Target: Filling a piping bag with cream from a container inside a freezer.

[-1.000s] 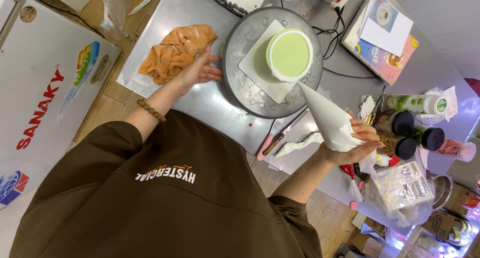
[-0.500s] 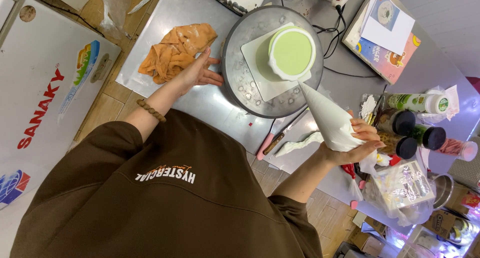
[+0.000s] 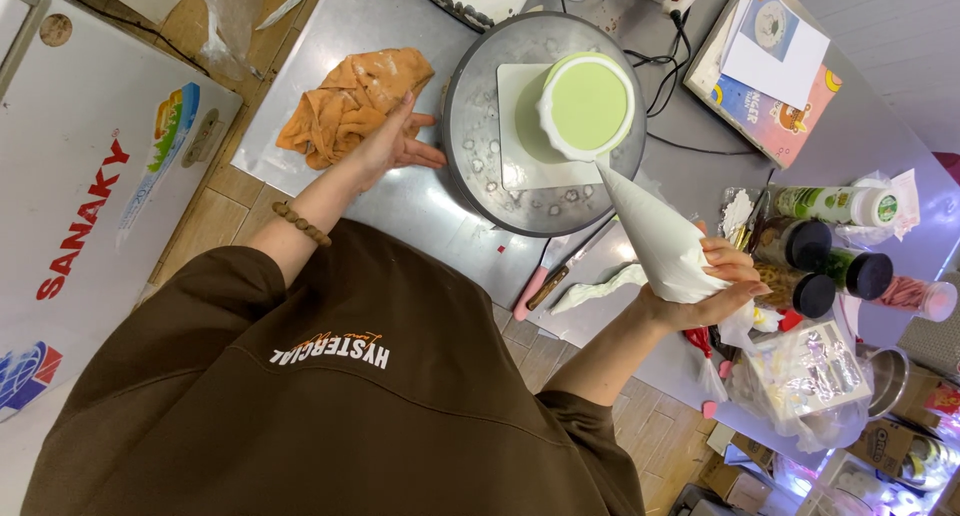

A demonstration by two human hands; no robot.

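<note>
A small round cake (image 3: 585,106) with a pale green top and white rim stands on a white square board on a metal turntable (image 3: 480,146). My right hand (image 3: 715,281) grips a white piping bag (image 3: 655,236), its tip pointing at the cake's near right edge. My left hand (image 3: 395,141) rests open on the steel table beside the turntable's left rim, fingers toward it. An orange cloth (image 3: 345,106) lies just behind that hand.
A white chest freezer (image 3: 90,206) stands at left. Knives (image 3: 560,276) lie on the table's front edge. Dark-lidded jars (image 3: 810,266), a green bottle (image 3: 835,204), a book with papers (image 3: 770,66), cables and a foil-lined box (image 3: 810,371) crowd the right side.
The turntable has turned, so the cake and board sit further right. The piping bag's tip has come up close to the cake's edge. My left hand has barely moved.
</note>
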